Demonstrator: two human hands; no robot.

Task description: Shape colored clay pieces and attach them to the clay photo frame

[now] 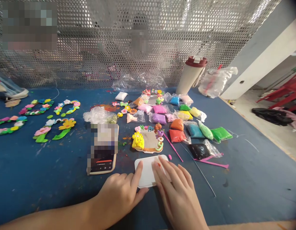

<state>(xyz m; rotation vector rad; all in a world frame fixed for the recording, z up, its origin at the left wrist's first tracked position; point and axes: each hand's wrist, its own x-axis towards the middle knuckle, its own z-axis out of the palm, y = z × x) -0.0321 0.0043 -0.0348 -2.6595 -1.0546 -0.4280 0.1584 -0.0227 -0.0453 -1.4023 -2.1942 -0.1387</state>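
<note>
A small white plaque point(147, 172) lies flat on the blue table point(42, 179) in front of me. My left hand point(120, 191) rests at its left edge, forefinger stretched onto it and the other fingers curled. My right hand point(178, 188) lies flat over its right side, fingers stretched out, with a small orange speck point(158, 164) of clay at a fingertip. Just beyond stands a decorated plaque point(149, 142) with a yellow clay figure and small clay shapes.
A phone point(102, 150) lies left of the plaque. Several bags of coloured clay point(186, 127) and pink modelling tools point(211, 163) spread to the right. Clay flower numerals point(42, 118) lie at left. A tumbler point(192, 75) stands by the perforated metal screen.
</note>
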